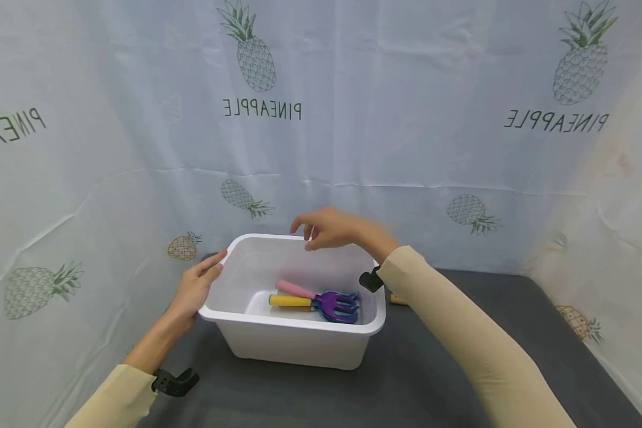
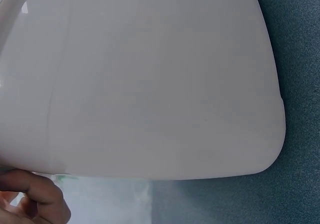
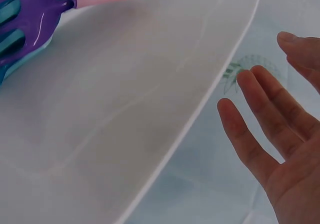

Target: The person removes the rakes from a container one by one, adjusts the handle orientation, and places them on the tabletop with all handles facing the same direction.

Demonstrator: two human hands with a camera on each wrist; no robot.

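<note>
A white plastic tub [image 1: 294, 321] stands on a dark table. Inside lie toy hand rakes, one with a pink handle [image 1: 295, 289] and one with a yellow handle [image 1: 290, 301]; a purple rake head [image 1: 336, 306] overlaps a teal one, and which handle joins which head is hard to tell. My left hand [image 1: 196, 288] touches the tub's left rim with its fingers; only part of it shows in the left wrist view. Above the back rim hovers my right hand [image 1: 334, 227], fingers loosely bent and apart, holding nothing. In the right wrist view its fingers spread beside the tub's wall [image 3: 125, 84].
Pale curtains [image 1: 353, 131] printed with pineapples hang behind and at both sides. A small yellowish-brown object [image 1: 398, 300] sits right of the tub, partly hidden by the right sleeve [image 1: 471, 333]. The dark tabletop [image 1: 492, 297] extends to the right.
</note>
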